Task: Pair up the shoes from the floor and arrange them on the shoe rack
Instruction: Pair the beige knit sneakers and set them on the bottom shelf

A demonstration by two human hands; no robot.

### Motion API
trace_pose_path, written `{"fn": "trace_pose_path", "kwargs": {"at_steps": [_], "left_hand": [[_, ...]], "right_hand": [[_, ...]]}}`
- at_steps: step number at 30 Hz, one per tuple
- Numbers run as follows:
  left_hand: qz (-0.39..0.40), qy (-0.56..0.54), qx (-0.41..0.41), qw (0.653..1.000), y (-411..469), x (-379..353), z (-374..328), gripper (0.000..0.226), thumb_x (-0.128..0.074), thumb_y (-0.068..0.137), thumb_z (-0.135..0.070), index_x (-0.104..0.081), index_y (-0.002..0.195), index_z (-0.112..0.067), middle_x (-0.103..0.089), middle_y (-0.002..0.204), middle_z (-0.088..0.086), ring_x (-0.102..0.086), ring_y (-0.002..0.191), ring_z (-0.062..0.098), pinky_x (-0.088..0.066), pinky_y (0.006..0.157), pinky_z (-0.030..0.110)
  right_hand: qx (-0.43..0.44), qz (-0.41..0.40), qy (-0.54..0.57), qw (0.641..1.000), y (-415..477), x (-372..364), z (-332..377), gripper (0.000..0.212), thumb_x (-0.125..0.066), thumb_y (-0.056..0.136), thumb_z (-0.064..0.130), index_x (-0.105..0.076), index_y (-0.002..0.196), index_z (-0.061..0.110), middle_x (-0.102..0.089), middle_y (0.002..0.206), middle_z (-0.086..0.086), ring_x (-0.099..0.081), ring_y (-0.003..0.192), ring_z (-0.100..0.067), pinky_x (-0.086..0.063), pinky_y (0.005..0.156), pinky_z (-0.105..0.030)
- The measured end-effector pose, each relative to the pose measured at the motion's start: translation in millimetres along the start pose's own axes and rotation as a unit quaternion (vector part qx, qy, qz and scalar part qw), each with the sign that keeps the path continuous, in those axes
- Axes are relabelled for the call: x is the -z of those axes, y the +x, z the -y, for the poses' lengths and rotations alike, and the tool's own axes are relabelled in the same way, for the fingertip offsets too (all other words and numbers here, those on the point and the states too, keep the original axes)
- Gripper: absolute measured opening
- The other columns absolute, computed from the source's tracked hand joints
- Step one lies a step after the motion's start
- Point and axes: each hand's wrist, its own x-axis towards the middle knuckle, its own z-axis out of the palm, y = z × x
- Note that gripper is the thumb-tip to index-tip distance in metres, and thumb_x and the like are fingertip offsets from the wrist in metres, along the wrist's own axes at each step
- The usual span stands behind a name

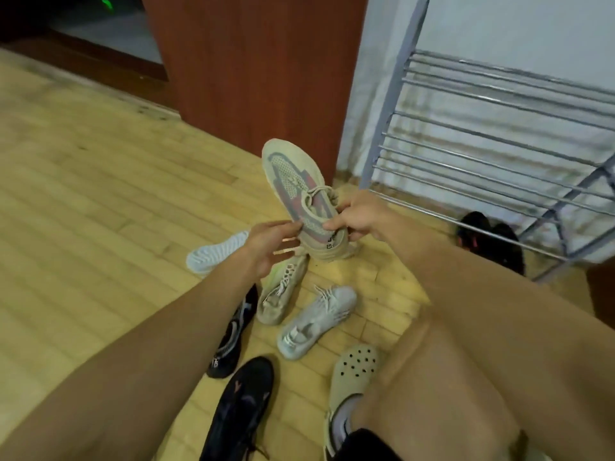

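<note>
A beige knit sneaker with a pink stripe (293, 176) is held in the air, toe pointing away. My left hand (269, 242) grips its near left side and my right hand (357, 217) grips its collar by the laces. Below them on the wooden floor lie a similar beige sneaker (279, 294), a white sneaker (312, 322), an upturned white sole (214, 252), a black sneaker with white marks (231, 334) and a black shoe (239, 404). The grey metal shoe rack (492, 144) stands at the right, its upper bars bare.
A pair of black shoes (489, 237) sits under the rack's lowest bars. A beige clog (352, 371) is on a foot by my bare right leg. A brown wooden door or cabinet panel (253, 68) stands behind the held sneaker, beside the white wall.
</note>
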Motion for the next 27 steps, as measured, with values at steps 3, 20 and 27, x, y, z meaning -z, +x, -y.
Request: {"fn": "trace_pose_path", "kwargs": {"at_steps": [3, 20, 27], "left_hand": [[-0.022, 0.047, 0.045, 0.998, 22, 26, 34, 0.018, -0.067, 0.087, -0.026, -0.063, 0.101, -0.015, -0.065, 0.111, 0.007, -0.065, 0.1, 0.023, -0.05, 0.093, 0.038], [-0.082, 0.418, 0.056, 0.903, 229, -13, 77, 0.044, -0.053, 0.093, -0.026, -0.05, 0.132, -0.006, -0.055, 0.115, 0.012, -0.055, 0.1, 0.026, -0.045, 0.08, 0.033], [-0.14, 0.42, 0.047, 0.895, 296, -20, 96, 0.043, -0.05, 0.094, -0.029, -0.049, 0.135, -0.016, -0.055, 0.128, 0.017, -0.057, 0.107, 0.033, -0.046, 0.081, 0.033]], "right_hand": [[-0.051, 0.022, 0.015, 0.998, 21, -28, -19, 0.042, -0.082, 0.073, 0.017, -0.065, 0.107, 0.0, -0.066, 0.089, -0.01, -0.064, 0.077, -0.024, -0.053, 0.054, -0.031], [-0.241, 0.048, 0.154, 0.957, 158, -25, -181, 0.027, -0.08, 0.072, 0.026, -0.064, 0.093, 0.022, -0.07, 0.11, -0.01, -0.068, 0.094, -0.029, -0.06, 0.077, -0.044], [-0.249, 0.016, 0.148, 0.957, 166, -18, -205, 0.019, -0.081, 0.074, 0.021, -0.064, 0.08, 0.015, -0.07, 0.088, -0.009, -0.07, 0.084, -0.03, -0.061, 0.074, -0.046]]}}
